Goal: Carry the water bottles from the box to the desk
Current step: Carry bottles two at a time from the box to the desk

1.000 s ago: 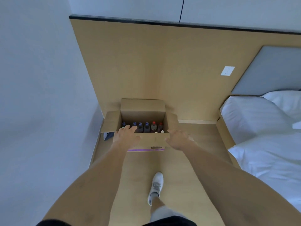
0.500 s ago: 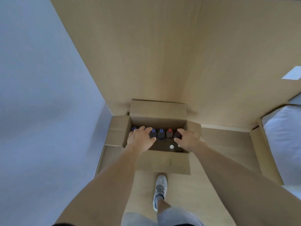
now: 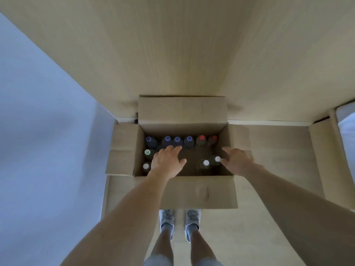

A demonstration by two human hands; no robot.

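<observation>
Cardboard box [image 3: 197, 191] holds upright bottles: white-capped pair [image 3: 206, 162] just at nine o'clock of the spread, empty right hand [image 3: 237, 160], the spread left hand [image 3: 166, 160] hovering opposite.

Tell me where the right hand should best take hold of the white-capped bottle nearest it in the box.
Probably at the neck just under the white cap, coming straight down from above. The bottle stands upright deep in the box, so only its top is exposed; another white-capped bottle stands beside it. The right hand hovers open next to it.
</observation>
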